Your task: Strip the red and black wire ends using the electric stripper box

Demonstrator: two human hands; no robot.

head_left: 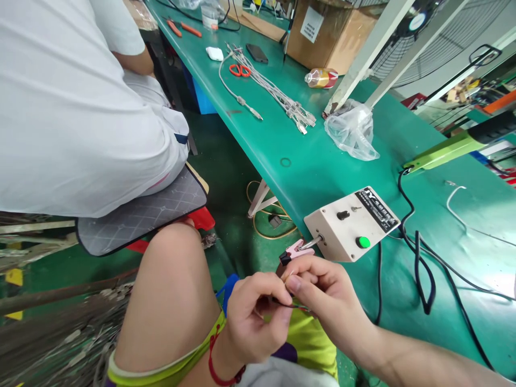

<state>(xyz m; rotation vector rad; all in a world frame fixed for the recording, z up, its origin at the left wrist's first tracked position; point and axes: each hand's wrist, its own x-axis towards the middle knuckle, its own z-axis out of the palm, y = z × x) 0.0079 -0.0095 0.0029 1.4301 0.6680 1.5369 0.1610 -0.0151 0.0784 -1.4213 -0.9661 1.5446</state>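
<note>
1. The left hand (253,317) and the right hand (322,293) are both pinching a thin dark wire (291,306), fingers closed on it, just off the green table's (306,156) near edge.
2. The wire is lying roughly level, running left to right between the hands.
3. A pink clip (293,251) is jutting from the beige box with a green button (351,224) at the table edge, just above the hands.
4. Black cables (423,269) are lying to the right; open floor is showing to the left.

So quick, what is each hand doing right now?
Left hand: closed, pinching a thin dark wire.
Right hand: closed, pinching the same wire, just below the beige box with its pink clip.
</note>
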